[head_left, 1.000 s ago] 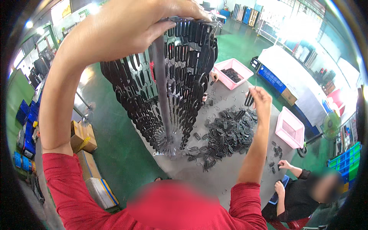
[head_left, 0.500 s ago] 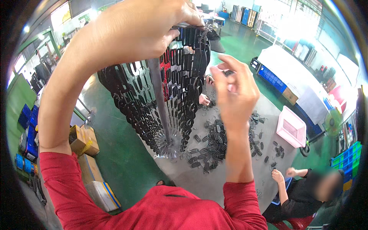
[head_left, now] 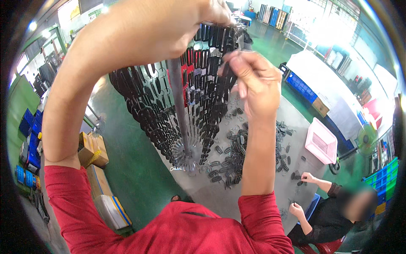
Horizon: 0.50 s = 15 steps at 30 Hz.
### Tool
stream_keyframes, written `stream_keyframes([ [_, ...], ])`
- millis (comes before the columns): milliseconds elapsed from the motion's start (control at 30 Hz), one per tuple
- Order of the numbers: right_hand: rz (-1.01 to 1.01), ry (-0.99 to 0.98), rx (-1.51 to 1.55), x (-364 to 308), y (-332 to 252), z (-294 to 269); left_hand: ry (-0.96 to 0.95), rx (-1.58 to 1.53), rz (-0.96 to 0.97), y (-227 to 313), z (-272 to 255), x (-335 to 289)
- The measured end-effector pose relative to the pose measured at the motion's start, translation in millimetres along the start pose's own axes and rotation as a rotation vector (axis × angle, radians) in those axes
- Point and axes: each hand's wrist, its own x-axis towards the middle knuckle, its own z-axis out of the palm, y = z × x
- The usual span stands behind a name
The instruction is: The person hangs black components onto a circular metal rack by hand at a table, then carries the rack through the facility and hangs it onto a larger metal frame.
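Near the upper right of the tall rack, guide the right hand, fingers bent, gently beside the hanging rows of black pieces; too blurred to tell whether pinching one. With the left hand curled over the rack's top, firmness of hold unclear, best to steady lightly. Below, on the grey table, find loose black pieces heaped.

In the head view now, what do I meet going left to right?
Blue bins → cardboard boxes → grey pole → right hand → pink tray → green fan.
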Motion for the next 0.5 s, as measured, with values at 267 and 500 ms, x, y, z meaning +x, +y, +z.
stream_keyframes([
  [267,0.064,0.279,-0.465,-13.2,21.7,-109.0,0.141,-0.187,0.058,-8.1,2.9,-11.6],
  [500,0.365,0.25,-0.876,-54.6,120.6,-220.4,0.095,-0.034,0.132,-11.3,-5.5,-9.7],
])
